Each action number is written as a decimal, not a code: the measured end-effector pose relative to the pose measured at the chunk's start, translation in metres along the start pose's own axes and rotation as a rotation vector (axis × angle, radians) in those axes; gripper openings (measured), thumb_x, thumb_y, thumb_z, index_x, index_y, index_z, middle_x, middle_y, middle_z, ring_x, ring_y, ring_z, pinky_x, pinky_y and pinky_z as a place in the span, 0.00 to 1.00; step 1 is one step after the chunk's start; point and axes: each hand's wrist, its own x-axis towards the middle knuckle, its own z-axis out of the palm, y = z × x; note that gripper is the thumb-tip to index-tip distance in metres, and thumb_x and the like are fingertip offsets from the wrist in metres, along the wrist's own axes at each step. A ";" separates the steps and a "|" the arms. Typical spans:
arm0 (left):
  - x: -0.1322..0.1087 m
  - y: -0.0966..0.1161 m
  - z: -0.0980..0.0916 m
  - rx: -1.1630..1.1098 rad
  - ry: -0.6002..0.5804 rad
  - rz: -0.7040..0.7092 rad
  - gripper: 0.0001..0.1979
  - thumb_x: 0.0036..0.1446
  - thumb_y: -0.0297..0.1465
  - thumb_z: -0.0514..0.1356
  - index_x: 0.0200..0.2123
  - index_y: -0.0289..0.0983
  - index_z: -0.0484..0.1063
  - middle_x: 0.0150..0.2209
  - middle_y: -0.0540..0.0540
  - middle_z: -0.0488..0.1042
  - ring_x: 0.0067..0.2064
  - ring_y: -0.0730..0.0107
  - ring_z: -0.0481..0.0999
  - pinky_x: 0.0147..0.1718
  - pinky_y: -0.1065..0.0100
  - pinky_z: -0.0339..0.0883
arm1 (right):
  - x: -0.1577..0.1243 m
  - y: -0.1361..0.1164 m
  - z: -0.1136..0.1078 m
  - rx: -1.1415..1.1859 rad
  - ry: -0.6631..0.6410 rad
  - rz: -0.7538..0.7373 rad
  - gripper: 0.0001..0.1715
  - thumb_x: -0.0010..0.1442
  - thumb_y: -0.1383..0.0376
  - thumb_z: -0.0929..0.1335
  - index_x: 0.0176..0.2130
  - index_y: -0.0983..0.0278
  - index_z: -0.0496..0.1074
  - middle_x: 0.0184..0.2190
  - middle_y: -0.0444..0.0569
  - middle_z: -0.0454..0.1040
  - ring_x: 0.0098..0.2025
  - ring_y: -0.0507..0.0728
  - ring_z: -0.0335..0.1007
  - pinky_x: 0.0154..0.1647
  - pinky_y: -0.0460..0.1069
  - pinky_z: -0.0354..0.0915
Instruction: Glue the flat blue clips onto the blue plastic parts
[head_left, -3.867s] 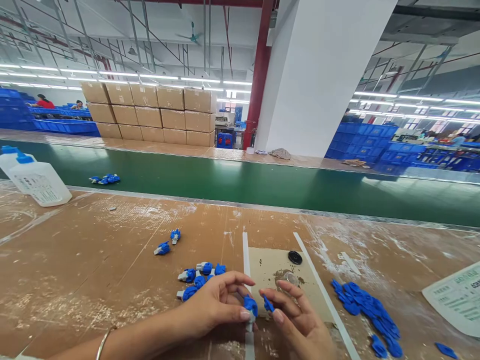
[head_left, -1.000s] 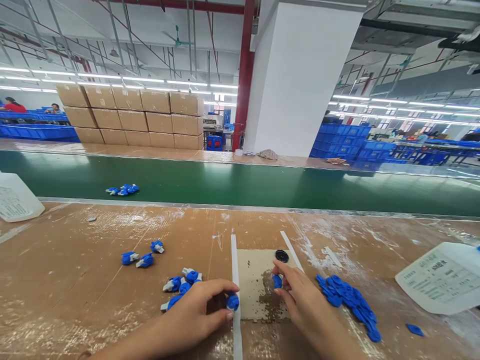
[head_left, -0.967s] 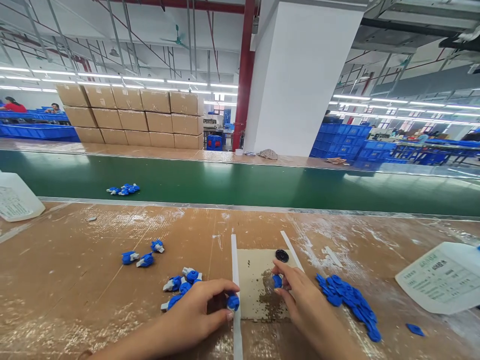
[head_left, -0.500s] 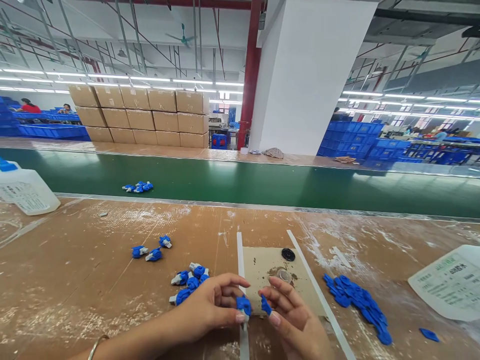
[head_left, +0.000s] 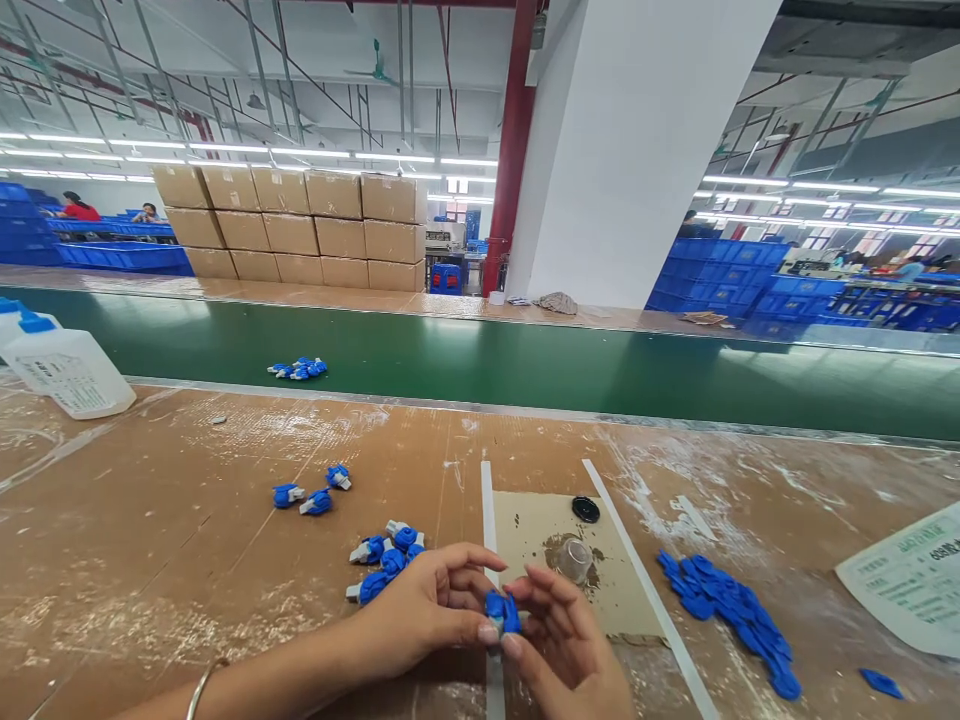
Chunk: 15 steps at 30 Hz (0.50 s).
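Between thumb and fingers, my left hand point(head_left: 442, 605) grips a small blue and grey plastic part point(head_left: 493, 608). My right hand point(head_left: 566, 640) pinches a flat blue piece point(head_left: 511, 614) and holds it against the right side of that part. Left of my hands lies a cluster of similar blue and grey parts point(head_left: 391, 558), with a few more parts point(head_left: 316, 501) farther out. To the right is a heap of flat blue pieces point(head_left: 731, 605), and one loose blue piece point(head_left: 881, 683) lies apart. Fingers partly hide both held pieces.
A small clear cup point(head_left: 574, 560) and a black round lid point(head_left: 586, 509) sit on a stained cardboard sheet point(head_left: 532, 520) between white tape strips. White bottles point(head_left: 75, 370) stand at left, another bottle point(head_left: 911, 580) at right. Beyond runs a green conveyor belt point(head_left: 450, 350) carrying several blue parts point(head_left: 298, 369).
My right hand has moved left, bringing the flat blue piece from a gap away up against the part in my left hand. The whole view has shifted slightly.
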 end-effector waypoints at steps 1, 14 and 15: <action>0.000 0.000 -0.001 -0.005 -0.002 0.002 0.26 0.41 0.33 0.72 0.45 0.36 0.69 0.36 0.47 0.75 0.38 0.68 0.75 0.41 0.66 0.64 | -0.002 0.001 0.002 -0.094 0.016 -0.050 0.32 0.47 0.49 0.72 0.46 0.60 0.65 0.39 0.51 0.73 0.42 0.59 0.70 0.44 0.53 0.66; 0.002 0.017 -0.017 0.282 0.142 -0.002 0.21 0.44 0.33 0.67 0.42 0.36 0.68 0.36 0.45 0.77 0.34 0.67 0.75 0.33 0.67 0.67 | 0.004 -0.016 -0.042 -1.034 0.150 -0.764 0.14 0.61 0.61 0.64 0.48 0.56 0.67 0.46 0.48 0.72 0.49 0.59 0.66 0.51 0.55 0.60; 0.001 0.024 -0.022 0.413 0.192 0.061 0.19 0.46 0.34 0.65 0.42 0.37 0.68 0.36 0.45 0.77 0.35 0.66 0.76 0.35 0.65 0.68 | 0.010 -0.023 -0.065 -1.140 0.249 -0.758 0.12 0.61 0.62 0.64 0.46 0.60 0.68 0.45 0.51 0.72 0.47 0.59 0.67 0.51 0.56 0.60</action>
